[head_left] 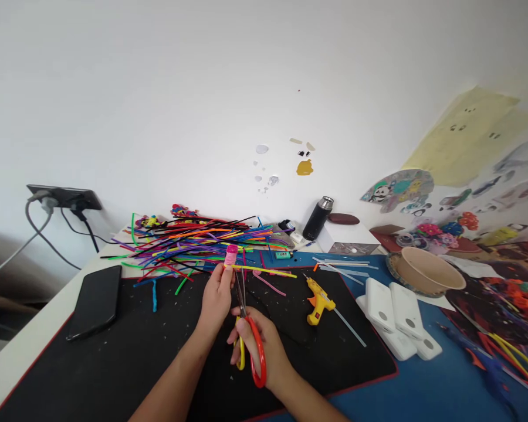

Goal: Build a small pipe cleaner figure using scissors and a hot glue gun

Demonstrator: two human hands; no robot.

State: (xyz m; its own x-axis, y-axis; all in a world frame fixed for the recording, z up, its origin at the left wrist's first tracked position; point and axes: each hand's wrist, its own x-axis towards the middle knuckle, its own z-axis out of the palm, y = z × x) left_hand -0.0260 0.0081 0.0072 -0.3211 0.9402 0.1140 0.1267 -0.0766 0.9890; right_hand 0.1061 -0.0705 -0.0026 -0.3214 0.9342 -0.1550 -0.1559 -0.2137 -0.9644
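My left hand (pixel 216 298) is closed on a pink pipe-cleaner coil (pixel 231 257), held upright with its darker pink top showing above the fingers. From the base of the coil a yellow pipe cleaner (pixel 273 271) runs out to the right. In my right hand (pixel 266 343) is a pair of scissors (pixel 257 354) with red and yellow handles. Their blades are parted and point up at the yellow strand close to the coil; whether they touch it I cannot tell. Behind both hands lies a large heap of coloured pipe cleaners (pixel 193 237).
A yellow glue gun (pixel 319 302) lies right of my hands, near clear glue sticks (pixel 343 265). A black phone (pixel 95 302) is at the left. White devices (pixel 393 313), a bowl (pixel 431 269) and a black flask (pixel 317 218) stand farther right, with more scissors (pixel 517 357) beyond.
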